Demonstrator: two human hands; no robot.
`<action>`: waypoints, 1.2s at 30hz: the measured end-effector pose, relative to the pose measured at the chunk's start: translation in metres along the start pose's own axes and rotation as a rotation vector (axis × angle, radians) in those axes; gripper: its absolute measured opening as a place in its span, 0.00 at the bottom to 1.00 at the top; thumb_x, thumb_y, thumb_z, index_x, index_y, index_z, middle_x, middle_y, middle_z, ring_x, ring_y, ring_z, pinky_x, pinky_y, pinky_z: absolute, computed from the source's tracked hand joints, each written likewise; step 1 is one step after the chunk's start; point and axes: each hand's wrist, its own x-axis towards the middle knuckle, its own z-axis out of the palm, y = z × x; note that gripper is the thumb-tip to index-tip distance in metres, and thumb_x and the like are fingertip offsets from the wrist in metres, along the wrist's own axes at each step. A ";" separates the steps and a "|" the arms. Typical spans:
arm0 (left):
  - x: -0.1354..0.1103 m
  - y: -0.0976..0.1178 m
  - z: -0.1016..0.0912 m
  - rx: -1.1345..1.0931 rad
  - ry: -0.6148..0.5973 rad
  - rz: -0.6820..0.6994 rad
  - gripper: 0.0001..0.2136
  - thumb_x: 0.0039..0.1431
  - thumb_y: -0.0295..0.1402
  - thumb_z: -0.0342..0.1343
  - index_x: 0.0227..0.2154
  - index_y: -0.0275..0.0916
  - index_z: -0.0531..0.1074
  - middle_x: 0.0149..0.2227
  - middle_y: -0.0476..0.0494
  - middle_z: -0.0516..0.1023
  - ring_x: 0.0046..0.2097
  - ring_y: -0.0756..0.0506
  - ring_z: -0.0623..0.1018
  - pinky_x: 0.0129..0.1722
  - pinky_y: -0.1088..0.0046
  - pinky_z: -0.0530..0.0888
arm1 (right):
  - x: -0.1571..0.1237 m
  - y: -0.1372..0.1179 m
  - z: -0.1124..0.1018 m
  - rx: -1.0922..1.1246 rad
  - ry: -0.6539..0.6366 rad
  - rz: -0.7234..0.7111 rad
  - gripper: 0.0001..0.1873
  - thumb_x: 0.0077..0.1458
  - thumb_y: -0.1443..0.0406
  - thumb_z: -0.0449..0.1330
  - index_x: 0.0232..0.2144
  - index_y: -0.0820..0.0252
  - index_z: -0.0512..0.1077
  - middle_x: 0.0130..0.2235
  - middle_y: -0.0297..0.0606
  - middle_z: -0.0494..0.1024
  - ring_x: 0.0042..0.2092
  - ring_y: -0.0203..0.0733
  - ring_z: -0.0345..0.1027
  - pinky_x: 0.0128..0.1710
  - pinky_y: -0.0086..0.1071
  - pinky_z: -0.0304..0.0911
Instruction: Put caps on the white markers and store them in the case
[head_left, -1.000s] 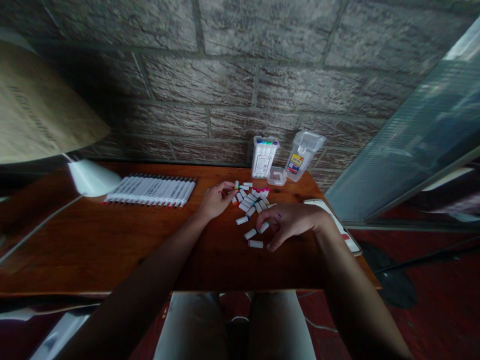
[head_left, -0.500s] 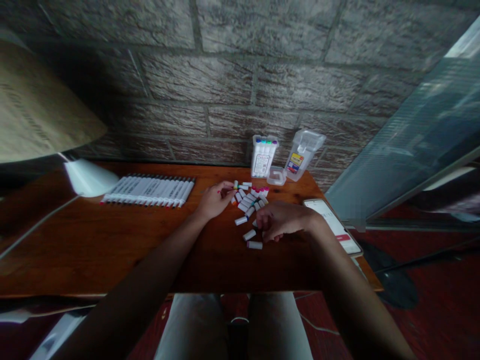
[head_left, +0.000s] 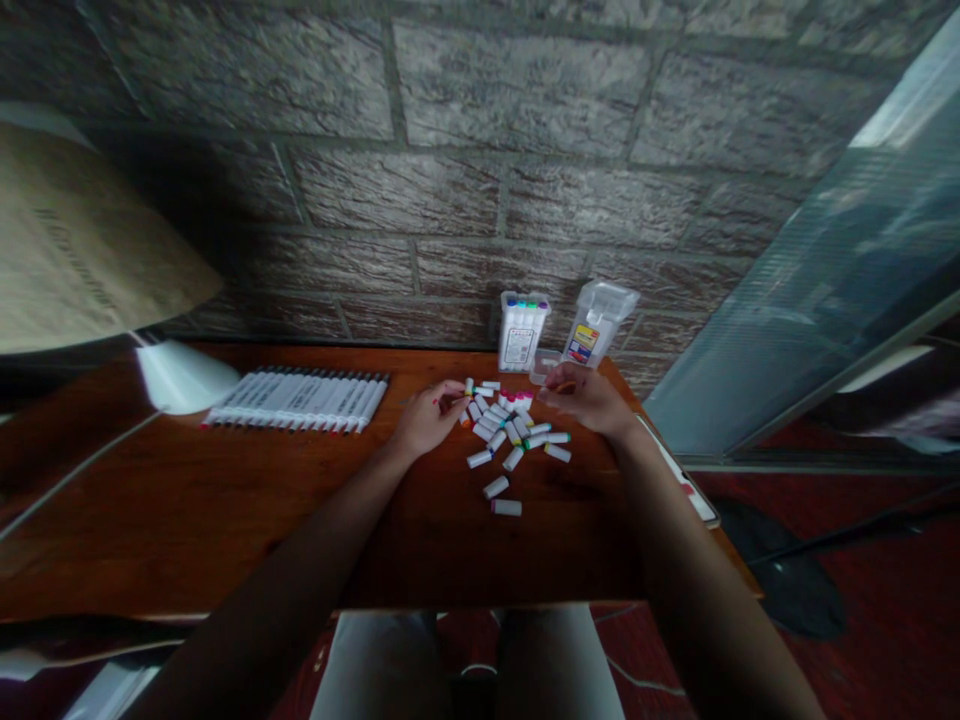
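At the left edge of a loose pile of white marker caps [head_left: 514, 432], my left hand [head_left: 429, 420] is closed, its fingertips around a white cap with a yellow band [head_left: 469, 387]. My right hand [head_left: 589, 398] is raised over the right side, fingers pinched together; what they hold, if anything, is too small to make out. Just left of its fingertips a small group of pink-topped caps [head_left: 516, 400] stands upright. Other caps with blue, green, yellow and orange bands lie on their sides. Two caps lie closer to me, one with a pink end [head_left: 506, 508].
A row of white markers [head_left: 300, 400] lies at left beside a lamp [head_left: 184, 378]. At the back stand a clear case of markers [head_left: 521, 335] and an open clear case [head_left: 596, 325], with a clear lid [head_left: 545, 367] by them. A phone [head_left: 701, 502] lies at the right edge.
My right hand has moved up and away from me, from the near side of the pile to beside the upright pink caps, uncovering several caps. My left hand stays at the same cap.
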 end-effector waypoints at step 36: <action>0.000 0.001 0.000 -0.013 0.020 0.014 0.07 0.61 0.34 0.58 0.41 0.41 0.76 0.42 0.44 0.84 0.42 0.44 0.82 0.44 0.68 0.76 | -0.031 -0.055 0.013 0.078 -0.856 0.075 0.20 0.47 0.55 0.70 0.40 0.61 0.78 0.32 0.36 0.82 0.29 0.37 0.73 0.29 0.28 0.66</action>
